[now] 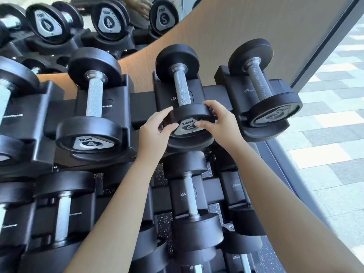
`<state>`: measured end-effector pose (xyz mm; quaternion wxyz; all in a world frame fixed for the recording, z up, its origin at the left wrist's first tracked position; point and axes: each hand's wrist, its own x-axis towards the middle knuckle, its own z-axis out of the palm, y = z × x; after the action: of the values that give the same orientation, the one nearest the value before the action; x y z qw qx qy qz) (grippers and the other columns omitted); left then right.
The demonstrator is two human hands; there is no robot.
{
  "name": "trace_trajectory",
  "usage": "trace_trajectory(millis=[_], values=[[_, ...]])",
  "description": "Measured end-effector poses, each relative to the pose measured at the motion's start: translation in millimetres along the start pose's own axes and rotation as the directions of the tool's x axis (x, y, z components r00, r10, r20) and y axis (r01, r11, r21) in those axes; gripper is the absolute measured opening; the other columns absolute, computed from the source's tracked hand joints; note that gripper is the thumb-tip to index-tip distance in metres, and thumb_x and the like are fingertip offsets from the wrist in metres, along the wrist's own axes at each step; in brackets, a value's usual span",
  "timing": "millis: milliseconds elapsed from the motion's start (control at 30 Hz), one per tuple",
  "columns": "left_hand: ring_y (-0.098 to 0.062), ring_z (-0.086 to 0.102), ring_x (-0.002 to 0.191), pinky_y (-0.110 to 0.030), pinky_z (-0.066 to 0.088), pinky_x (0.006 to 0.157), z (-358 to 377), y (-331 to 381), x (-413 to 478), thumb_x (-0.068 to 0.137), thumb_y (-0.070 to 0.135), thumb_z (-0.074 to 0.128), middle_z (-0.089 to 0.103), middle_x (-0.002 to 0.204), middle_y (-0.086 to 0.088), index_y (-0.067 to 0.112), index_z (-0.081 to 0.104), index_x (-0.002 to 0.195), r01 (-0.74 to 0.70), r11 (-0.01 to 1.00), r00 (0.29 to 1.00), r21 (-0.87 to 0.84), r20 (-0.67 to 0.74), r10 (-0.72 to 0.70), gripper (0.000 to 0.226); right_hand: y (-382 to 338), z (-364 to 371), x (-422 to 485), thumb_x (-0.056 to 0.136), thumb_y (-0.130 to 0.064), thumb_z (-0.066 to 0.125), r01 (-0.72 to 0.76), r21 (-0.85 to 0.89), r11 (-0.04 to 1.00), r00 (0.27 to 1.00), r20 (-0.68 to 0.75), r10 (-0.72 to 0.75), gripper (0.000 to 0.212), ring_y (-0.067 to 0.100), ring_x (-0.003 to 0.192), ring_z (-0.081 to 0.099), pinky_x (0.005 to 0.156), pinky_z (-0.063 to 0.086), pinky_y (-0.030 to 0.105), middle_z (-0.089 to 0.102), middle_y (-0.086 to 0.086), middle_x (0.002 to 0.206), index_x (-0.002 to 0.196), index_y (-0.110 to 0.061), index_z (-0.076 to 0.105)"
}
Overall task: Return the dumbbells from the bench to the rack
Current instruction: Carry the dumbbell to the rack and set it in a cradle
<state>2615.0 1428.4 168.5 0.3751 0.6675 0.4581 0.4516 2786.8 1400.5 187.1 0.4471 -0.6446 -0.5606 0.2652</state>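
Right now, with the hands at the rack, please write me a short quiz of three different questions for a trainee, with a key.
1. True or false: both hands touch the near head of one dumbbell.
2. Which number shows on that head? A) 2 B) 4 C) 5
3. Fill in: the dumbbell in the next cradle to the right is marked ___.

Key: 1 true; 2 A; 3 two.
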Motion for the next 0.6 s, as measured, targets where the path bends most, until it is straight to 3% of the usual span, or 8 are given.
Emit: trace_trajectory(millis=[67,233,400,467,600], values=[[-0.025,0.060,0.097,-0.023,0.045,0.089,-1,5,2,0.079,0.001,0.066,0.061,0.099,0.009,0.017,0.060,0.119,-0.003,1.000,1.000,0.025,-0.009,0.003,0.043,-1,2,-1,0.072,-0.006,0.073,-0.005,0.025,1.000,1.000,-0.007,0.005,0.039,0.015,0.087,0.055,0.083,0.044,0.025,0.059,0.000,0.096,0.107,-0.015,0.057],[-0.018,0.060,0.104,-0.032,0.044,0.097,-8,11,3,0.079,0.002,0.065,0.061,0.106,0.006,0.014,0.061,0.118,-0.007,0.998,1.000,0.068,0.006,0.006,0.041,-2,6,-3,0.074,-0.005,0.071,-0.019,0.074,0.997,1.000,-0.014,0.020,0.037,0.013,0.086,0.055,0.079,0.044,0.021,0.056,-0.005,0.090,0.106,-0.016,0.057],[-0.010,0.053,0.096,-0.002,0.035,0.086,-6,18,2,0.081,0.004,0.065,0.060,0.104,0.005,0.013,0.060,0.120,-0.010,0.991,1.000,0.136,-0.004,0.010,0.041,0,7,-5,0.075,-0.007,0.071,-0.003,0.052,0.999,1.000,-0.025,0.004,0.039,0.012,0.085,0.053,0.078,0.042,0.018,0.057,-0.003,0.094,0.110,-0.015,0.055],[-0.010,0.052,0.097,0.003,0.031,0.082,-5,23,3,0.080,0.003,0.066,0.060,0.105,0.003,0.010,0.059,0.120,-0.051,0.979,0.999,0.196,-0.001,0.052,0.041,1,6,-6,0.075,-0.006,0.070,-0.021,0.079,0.997,0.999,-0.029,0.023,0.039,0.011,0.085,0.053,0.078,0.042,0.015,0.057,-0.004,0.094,0.109,-0.017,0.054],[-0.010,0.052,0.099,-0.010,0.035,0.087,-5,26,7,0.079,0.004,0.068,0.064,0.114,-0.011,0.005,0.059,0.119,-0.151,0.945,0.989,0.290,0.036,0.147,0.041,5,5,-8,0.077,-0.003,0.069,-0.051,0.186,0.981,0.998,-0.027,0.057,0.038,0.005,0.080,0.054,0.083,0.047,0.023,0.056,-0.013,0.086,0.103,-0.023,0.050]])
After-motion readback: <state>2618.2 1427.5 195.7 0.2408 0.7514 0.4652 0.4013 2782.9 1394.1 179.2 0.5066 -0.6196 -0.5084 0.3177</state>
